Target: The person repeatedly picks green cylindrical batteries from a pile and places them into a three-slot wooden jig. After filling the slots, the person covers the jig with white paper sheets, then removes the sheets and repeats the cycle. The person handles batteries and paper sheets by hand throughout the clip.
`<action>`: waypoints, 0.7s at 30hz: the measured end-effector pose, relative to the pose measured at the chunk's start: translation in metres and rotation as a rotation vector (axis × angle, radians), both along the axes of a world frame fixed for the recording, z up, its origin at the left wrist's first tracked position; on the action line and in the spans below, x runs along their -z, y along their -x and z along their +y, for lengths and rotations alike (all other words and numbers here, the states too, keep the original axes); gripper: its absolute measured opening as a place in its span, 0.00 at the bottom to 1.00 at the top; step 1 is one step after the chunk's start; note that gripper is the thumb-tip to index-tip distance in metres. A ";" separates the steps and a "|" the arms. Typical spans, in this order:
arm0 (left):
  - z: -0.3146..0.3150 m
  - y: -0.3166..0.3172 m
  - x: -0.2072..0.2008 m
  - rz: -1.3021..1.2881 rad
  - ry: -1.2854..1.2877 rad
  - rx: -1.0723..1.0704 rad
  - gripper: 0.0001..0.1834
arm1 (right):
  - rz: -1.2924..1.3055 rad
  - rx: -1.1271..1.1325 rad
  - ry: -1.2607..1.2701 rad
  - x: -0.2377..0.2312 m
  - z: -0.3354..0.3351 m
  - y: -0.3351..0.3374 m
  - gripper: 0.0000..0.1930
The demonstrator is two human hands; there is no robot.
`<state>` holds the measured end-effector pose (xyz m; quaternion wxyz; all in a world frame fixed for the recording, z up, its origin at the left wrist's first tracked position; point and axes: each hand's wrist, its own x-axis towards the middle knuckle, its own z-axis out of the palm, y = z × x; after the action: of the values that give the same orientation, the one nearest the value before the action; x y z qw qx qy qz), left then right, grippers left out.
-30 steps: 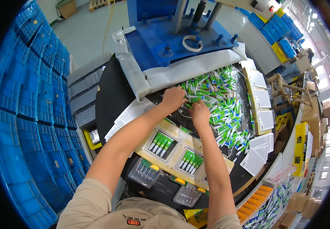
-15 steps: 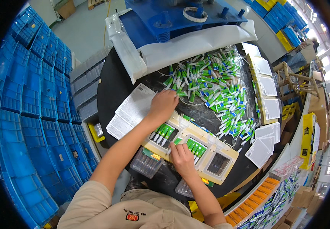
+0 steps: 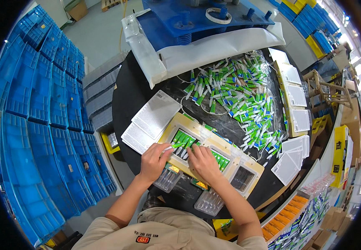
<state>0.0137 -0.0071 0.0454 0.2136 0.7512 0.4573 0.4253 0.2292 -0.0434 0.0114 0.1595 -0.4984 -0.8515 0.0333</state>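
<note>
My left hand [image 3: 153, 161] is closed on a small green tube [image 3: 177, 145] with a white tip, held over the left window of a cream-coloured frame [image 3: 254, 170]. Several similar tubes [image 3: 183, 138] lie side by side in that window. My right hand [image 3: 204, 165] reaches over the same frame, its fingertips at the right edge of the left window. They appear pinched on another green tube, mostly hidden by the fingers. More green tubes [image 3: 221, 160] fill the middle window, partly behind my right hand. The right window [image 3: 243, 179] shows only a dark surface.
A large heap of green, white and blue tubes [image 3: 247, 98] covers the far side of the black round table [image 3: 126, 89]. Printed cards [image 3: 157, 114] lie left of the frame. Clear plastic trays [image 3: 208, 203] sit nearest me. Another card-topped frame [image 3: 293, 96] stands right; blue crates [image 3: 34, 137] are stacked left.
My left hand has come back from the heap's near edge to the left window, bringing a tube. My right hand has shifted from between the left and middle windows toward the left one's tubes.
</note>
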 end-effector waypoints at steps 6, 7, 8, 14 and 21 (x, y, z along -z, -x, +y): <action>-0.002 0.005 -0.002 -0.020 -0.057 -0.034 0.13 | 0.196 0.020 -0.045 -0.010 0.030 -0.028 0.17; -0.003 0.005 -0.002 -0.014 -0.041 -0.033 0.13 | 0.255 0.046 -0.044 -0.013 0.036 -0.036 0.16; -0.004 0.005 -0.003 -0.015 -0.062 -0.020 0.12 | 0.318 0.065 -0.054 -0.016 0.042 -0.042 0.14; -0.011 0.001 -0.004 0.012 -0.131 -0.001 0.14 | 0.456 0.374 -0.103 -0.009 0.086 -0.055 0.07; -0.014 -0.025 -0.006 0.076 -0.351 0.219 0.12 | 0.237 0.699 0.012 0.019 0.179 -0.065 0.12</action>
<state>0.0385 -0.0216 0.0517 0.1070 0.8376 0.2998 0.4439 0.2938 0.1352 -0.0074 0.2559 -0.7528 -0.6052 0.0391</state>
